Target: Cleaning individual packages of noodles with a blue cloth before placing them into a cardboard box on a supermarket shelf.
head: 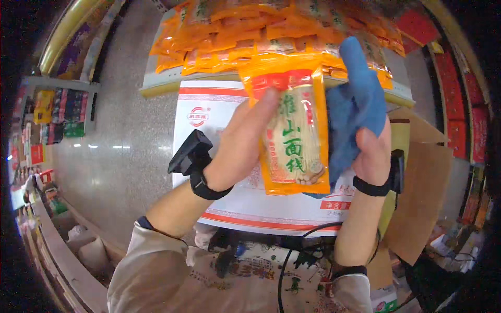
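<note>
My left hand (250, 129) grips an orange-edged plastic packet of dried noodles (293, 129) by its left side, thumb across the front. The packet is held up with its printed face towards me and green writing down the middle. In my right hand (373, 156) is a blue cloth (352, 101), bunched around the fingers and lying against the packet's right edge and back. Most of the right fingers are hidden by the cloth. Below both hands lies a white cardboard carton (242, 199) with red bands and printed writing.
A shelf (156, 84) heaped with similar orange noodle packets (235, 29) lies beyond the carton. To the right stands an open brown cardboard box (419, 195). Stocked shelves (62, 113) line the left, with speckled floor (113, 156) between. A black cable (283, 270) hangs near my body.
</note>
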Action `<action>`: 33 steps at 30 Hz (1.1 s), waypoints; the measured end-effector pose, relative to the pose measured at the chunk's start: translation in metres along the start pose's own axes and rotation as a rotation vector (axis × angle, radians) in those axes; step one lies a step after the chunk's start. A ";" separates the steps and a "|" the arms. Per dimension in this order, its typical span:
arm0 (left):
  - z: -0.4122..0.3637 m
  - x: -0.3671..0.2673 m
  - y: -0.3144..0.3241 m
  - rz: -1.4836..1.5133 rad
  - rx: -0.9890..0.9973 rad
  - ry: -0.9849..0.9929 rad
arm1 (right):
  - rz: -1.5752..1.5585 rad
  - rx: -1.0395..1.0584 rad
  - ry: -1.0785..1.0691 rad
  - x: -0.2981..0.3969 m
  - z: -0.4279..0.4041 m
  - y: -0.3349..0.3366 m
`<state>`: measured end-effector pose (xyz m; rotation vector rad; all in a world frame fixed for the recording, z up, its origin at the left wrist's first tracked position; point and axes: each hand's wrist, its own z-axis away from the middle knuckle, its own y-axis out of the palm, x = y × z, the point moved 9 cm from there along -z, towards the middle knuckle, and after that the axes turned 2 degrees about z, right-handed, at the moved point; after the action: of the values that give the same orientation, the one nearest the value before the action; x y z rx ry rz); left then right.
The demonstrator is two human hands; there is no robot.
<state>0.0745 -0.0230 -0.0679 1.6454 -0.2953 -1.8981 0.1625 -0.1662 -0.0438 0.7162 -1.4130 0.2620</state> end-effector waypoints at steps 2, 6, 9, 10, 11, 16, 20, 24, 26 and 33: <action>0.001 -0.004 0.006 0.026 -0.014 -0.008 | 0.021 0.013 -0.035 0.000 0.002 0.002; 0.003 -0.009 0.007 0.023 -0.006 0.016 | 0.109 -0.098 -0.032 0.002 0.000 -0.005; 0.000 -0.004 0.004 0.048 -0.009 0.003 | 0.001 -0.187 -0.016 -0.002 -0.001 -0.016; -0.001 -0.002 0.002 0.056 -0.008 -0.007 | -0.067 -0.200 -0.013 -0.003 -0.002 -0.019; -0.001 -0.004 0.002 0.048 -0.014 -0.001 | -0.052 -0.181 -0.021 -0.002 -0.002 -0.017; 0.000 -0.006 0.004 0.082 -0.016 -0.009 | 0.012 -0.182 -0.036 0.001 0.000 -0.014; 0.000 -0.005 0.002 0.057 -0.039 0.008 | -0.014 -0.173 -0.040 0.000 0.000 -0.013; -0.002 0.000 -0.002 0.112 -0.046 -0.021 | 0.033 -0.156 -0.055 0.003 0.002 -0.008; -0.002 0.001 -0.001 0.180 -0.102 -0.025 | 0.053 -0.102 -0.087 0.005 0.001 -0.002; -0.005 0.012 -0.009 0.076 -0.108 -0.103 | 0.069 -0.126 -0.135 0.007 0.000 -0.001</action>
<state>0.0765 -0.0216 -0.0835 1.4491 -0.2880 -1.9115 0.1642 -0.1683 -0.0376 0.5912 -1.5697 0.1788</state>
